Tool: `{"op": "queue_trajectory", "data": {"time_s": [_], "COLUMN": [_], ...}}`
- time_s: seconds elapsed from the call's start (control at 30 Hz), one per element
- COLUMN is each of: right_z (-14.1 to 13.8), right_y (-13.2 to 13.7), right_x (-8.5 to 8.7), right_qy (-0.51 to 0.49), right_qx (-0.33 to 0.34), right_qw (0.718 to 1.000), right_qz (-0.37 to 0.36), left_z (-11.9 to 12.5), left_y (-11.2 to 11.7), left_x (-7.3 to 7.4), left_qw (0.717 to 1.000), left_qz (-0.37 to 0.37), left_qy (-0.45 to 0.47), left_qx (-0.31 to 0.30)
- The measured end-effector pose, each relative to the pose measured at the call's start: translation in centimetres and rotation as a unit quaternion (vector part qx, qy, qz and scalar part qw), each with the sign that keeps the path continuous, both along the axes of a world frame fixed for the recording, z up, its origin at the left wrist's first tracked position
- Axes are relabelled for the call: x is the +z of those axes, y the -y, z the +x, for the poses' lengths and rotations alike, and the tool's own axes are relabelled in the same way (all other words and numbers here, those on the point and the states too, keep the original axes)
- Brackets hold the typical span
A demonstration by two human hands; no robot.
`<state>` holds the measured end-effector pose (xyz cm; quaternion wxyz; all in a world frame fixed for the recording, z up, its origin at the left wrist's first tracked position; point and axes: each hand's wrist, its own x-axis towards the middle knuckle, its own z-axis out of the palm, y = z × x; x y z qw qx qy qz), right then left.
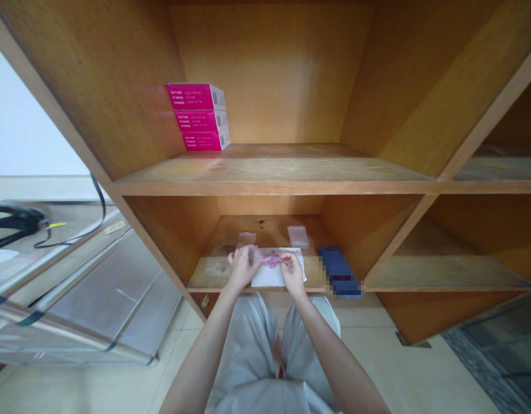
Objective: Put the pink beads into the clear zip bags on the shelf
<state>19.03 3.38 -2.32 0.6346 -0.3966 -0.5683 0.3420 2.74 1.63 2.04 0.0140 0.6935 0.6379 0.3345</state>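
Observation:
Small round pink pills (271,261) lie in a loose pile on a white sheet of paper (265,280) on the lower shelf. At the pile's left, my left hand (243,267) is closed at the fingertips around a small clear plastic bag (255,253), seen only in part. My right hand (293,272) is at the pile's right edge, thumb and fingers pinched together. Whatever is between those fingertips is too small to make out. Behind the paper lie a clear zip bag (298,236) on the right and another clear bag (247,237) on the left.
A dark blue, pixelated object (339,270) lies right of the paper, reaching over the shelf's front edge. Three stacked pink boxes (200,121) stand on the upper shelf (282,167). Wooden side walls enclose the compartment. A glass-topped table (131,293) with cables stands left.

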Motion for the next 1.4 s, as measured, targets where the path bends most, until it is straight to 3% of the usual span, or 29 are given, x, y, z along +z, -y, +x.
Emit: {"op": "queue_trajectory", "data": {"time_s": [0.1,0.23,0.43,0.57,0.67,0.77,0.93,1.13,1.4], "right_z": [0.0,-0.2,0.7,2.8,4.2,4.7,4.5,3.9,3.6], "right_y": [-0.1,-0.2,-0.7,-1.5,-1.9,-1.9,-1.4,-1.3,-0.6], "right_x": [-0.2,-0.2,1.5,2.7,3.0,2.7,2.1,1.8,2.7], "right_qy": [0.006,0.008,-0.022,0.06,0.183,0.307,0.434,0.512,0.531], "right_qx": [-0.006,-0.013,-0.027,-0.096,-0.107,-0.075,-0.081,-0.106,-0.116], "right_qw": [1.0,1.0,0.999,0.993,0.975,0.945,0.89,0.845,0.828], "right_qz": [-0.003,-0.015,-0.017,-0.043,-0.062,-0.082,-0.114,-0.112,-0.135], "left_z": [0.0,-0.1,-0.3,-0.3,-0.2,-0.1,-0.1,-0.1,-0.2], "left_y": [-0.1,-0.1,-0.2,0.0,0.2,0.3,0.5,0.6,0.5], "left_x": [-1.6,-2.6,-3.0,-2.8,-2.5,-2.2,-2.1,-2.1,-2.1], "left_qw": [0.999,0.997,0.996,0.995,0.995,0.994,0.995,0.994,0.994], "left_qz": [0.01,0.012,0.015,0.016,0.014,0.009,0.002,-0.001,-0.014], "left_qy": [0.037,0.074,0.083,0.089,0.088,0.087,0.086,0.092,0.091], "left_qx": [0.009,-0.013,-0.036,-0.045,-0.052,-0.058,-0.055,-0.054,-0.055]}}
